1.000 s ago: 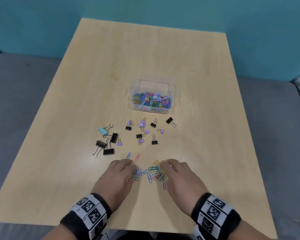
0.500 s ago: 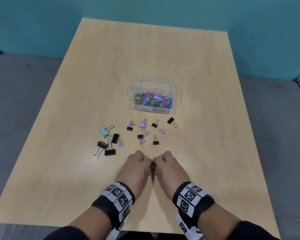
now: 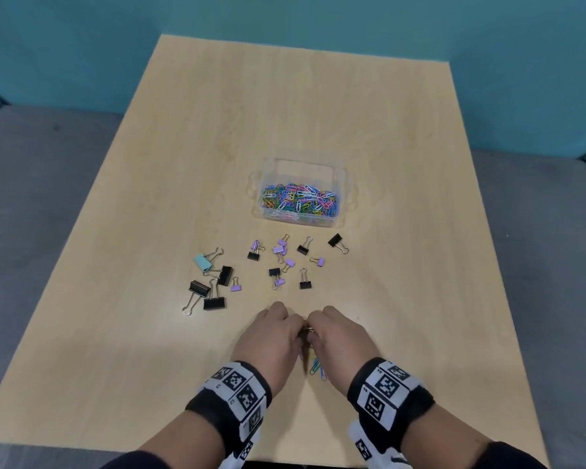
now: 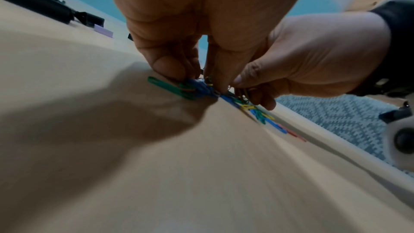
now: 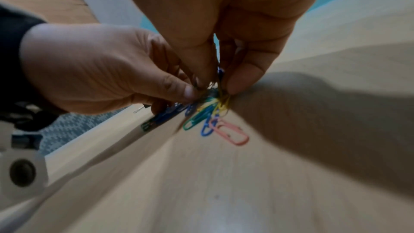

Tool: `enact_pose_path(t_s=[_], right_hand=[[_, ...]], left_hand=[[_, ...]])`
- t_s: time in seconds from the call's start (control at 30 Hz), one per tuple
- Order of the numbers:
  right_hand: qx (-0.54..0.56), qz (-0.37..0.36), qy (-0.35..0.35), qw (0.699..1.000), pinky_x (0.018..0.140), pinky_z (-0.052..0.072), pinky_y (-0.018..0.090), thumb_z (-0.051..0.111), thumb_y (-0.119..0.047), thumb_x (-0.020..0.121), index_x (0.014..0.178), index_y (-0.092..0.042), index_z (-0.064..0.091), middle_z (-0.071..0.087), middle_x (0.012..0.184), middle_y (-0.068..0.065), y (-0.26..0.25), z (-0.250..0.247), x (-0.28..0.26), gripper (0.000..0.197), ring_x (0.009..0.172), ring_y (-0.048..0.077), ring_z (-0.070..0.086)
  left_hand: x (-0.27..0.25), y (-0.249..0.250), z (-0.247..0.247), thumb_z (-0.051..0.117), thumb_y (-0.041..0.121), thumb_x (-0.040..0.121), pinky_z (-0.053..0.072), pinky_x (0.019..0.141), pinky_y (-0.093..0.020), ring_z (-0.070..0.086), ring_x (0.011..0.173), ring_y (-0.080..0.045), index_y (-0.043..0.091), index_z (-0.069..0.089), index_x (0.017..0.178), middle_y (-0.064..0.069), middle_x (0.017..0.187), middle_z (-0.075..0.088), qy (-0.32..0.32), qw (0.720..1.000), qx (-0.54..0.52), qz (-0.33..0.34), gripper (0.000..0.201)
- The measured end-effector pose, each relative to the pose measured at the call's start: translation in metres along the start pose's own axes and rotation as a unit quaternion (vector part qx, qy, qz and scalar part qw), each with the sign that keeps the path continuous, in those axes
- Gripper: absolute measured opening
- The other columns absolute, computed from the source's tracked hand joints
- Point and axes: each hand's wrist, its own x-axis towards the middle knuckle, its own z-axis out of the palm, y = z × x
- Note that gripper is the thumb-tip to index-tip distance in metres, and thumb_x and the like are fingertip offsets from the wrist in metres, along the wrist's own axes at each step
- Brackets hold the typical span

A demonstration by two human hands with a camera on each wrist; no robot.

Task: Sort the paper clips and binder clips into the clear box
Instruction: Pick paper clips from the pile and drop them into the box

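Paper clips lie bunched on the wooden table right where our two hands meet, near its front edge. Our left hand and right hand press together from either side, fingers curled down and pinching the heap between them; a green clip pokes out beside our left fingertips, and a pink clip lies loose on the wood just short of our right fingertips. Just beyond the grip, a scatter of small binder clips, black and purple, sits on the table. Further out to the left of the grip lies a cluster of larger binder clips, black with one pale blue. Beyond all of these, straight ahead of the grip, stands the clear box, already holding a thick layer of coloured clips.
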Motion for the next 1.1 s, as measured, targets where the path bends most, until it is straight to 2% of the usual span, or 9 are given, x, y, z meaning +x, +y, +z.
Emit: enact_pose_path(t_s=[0.17,0.37,0.47,0.53,0.7,0.77,0.87,1.0,1.1], right_hand=[[0.03,0.003,0.005,1.0,0.061,0.031,0.027,0.044,-0.025,0.097,0.094,-0.019,0.052,0.039,0.083,-0.007,0.006,-0.001,-0.002,0.01,0.071,0.016,0.042],[0.134,0.029,0.013,0.991,0.07,0.043,0.03,0.053,-0.031,0.092,0.085,-0.024,0.058,0.056,0.084,-0.006,0.019,-0.013,-0.004,0.011,0.077,0.013,0.054],[0.228,0.07,0.014,0.971,0.064,0.049,0.03,0.058,-0.027,0.088,0.078,-0.024,0.059,0.06,0.074,-0.005,0.026,-0.021,-0.005,0.011,0.066,0.013,0.055],[0.321,0.115,0.003,0.94,0.057,0.051,0.029,0.06,-0.02,0.087,0.074,-0.023,0.059,0.06,0.066,-0.003,0.029,-0.026,-0.004,0.013,0.059,0.014,0.054],[0.44,0.135,0.006,0.888,0.049,0.047,0.025,0.062,-0.005,0.087,0.079,-0.01,0.062,0.056,0.064,0.003,0.026,-0.05,0.006,0.009,0.054,0.012,0.053],[0.462,0.117,0.025,0.879,0.043,0.043,0.02,0.061,0.0,0.088,0.082,0.001,0.06,0.054,0.063,0.01,0.021,-0.069,0.017,0.005,0.047,0.011,0.052],[0.451,0.064,0.087,0.886,0.043,0.046,0.023,0.061,0.003,0.087,0.078,0.0,0.058,0.051,0.061,0.011,0.014,-0.108,0.047,0.01,0.047,0.013,0.051],[0.364,0.044,0.167,0.915,0.049,0.054,0.032,0.062,-0.005,0.087,0.077,-0.005,0.057,0.056,0.06,0.008,0.005,-0.154,0.108,0.012,0.049,0.02,0.055],[0.328,0.06,0.148,0.931,0.062,0.059,0.046,0.065,-0.015,0.086,0.083,-0.007,0.062,0.063,0.07,0.009,0.0,-0.168,0.142,0.009,0.057,0.024,0.064]], left_hand=[[0.003,0.0,-0.006,0.045,0.021,0.093,0.031,0.062,-0.027,0.037,0.072,-0.014,0.02,0.058,0.096,0.005,0.088,0.038,-0.01,1.0,0.011,-0.003,0.013],[-0.002,-0.01,-0.016,0.05,0.018,0.09,0.037,0.06,-0.027,0.041,0.067,-0.015,0.013,0.055,0.08,0.006,0.08,0.043,-0.002,1.0,-0.02,-0.022,0.013],[-0.006,-0.02,-0.021,0.057,0.02,0.085,0.03,0.054,-0.014,0.045,0.062,-0.008,0.02,0.055,0.072,0.009,0.072,0.046,0.008,0.996,-0.074,-0.052,0.014],[-0.006,-0.024,-0.025,0.063,0.021,0.081,0.035,0.057,-0.015,0.049,0.063,-0.007,0.022,0.057,0.068,0.008,0.07,0.051,0.004,0.99,-0.118,-0.076,0.014],[0.001,-0.019,-0.052,0.07,0.012,0.074,0.049,0.055,-0.031,0.053,0.052,-0.011,0.017,0.062,0.064,0.002,0.059,0.06,0.005,0.934,-0.328,-0.139,0.014],[0.015,-0.012,-0.074,0.069,0.015,0.069,0.049,0.049,-0.028,0.054,0.05,-0.014,0.013,0.064,0.065,0.0,0.057,0.063,0.033,0.908,-0.39,-0.149,0.006],[0.055,-0.004,-0.112,0.069,0.008,0.072,0.043,0.046,-0.022,0.053,0.046,-0.014,0.012,0.064,0.065,0.003,0.051,0.061,0.086,0.912,-0.381,-0.125,0.01],[0.12,0.002,-0.152,0.067,0.008,0.074,0.053,0.058,-0.035,0.058,0.048,-0.018,0.015,0.061,0.065,-0.001,0.055,0.06,0.155,0.939,-0.296,-0.082,0.013],[0.152,0.006,-0.159,0.068,0.014,0.071,0.055,0.064,-0.045,0.059,0.055,-0.023,0.017,0.061,0.065,0.001,0.057,0.06,0.146,0.95,-0.265,-0.071,0.01]])
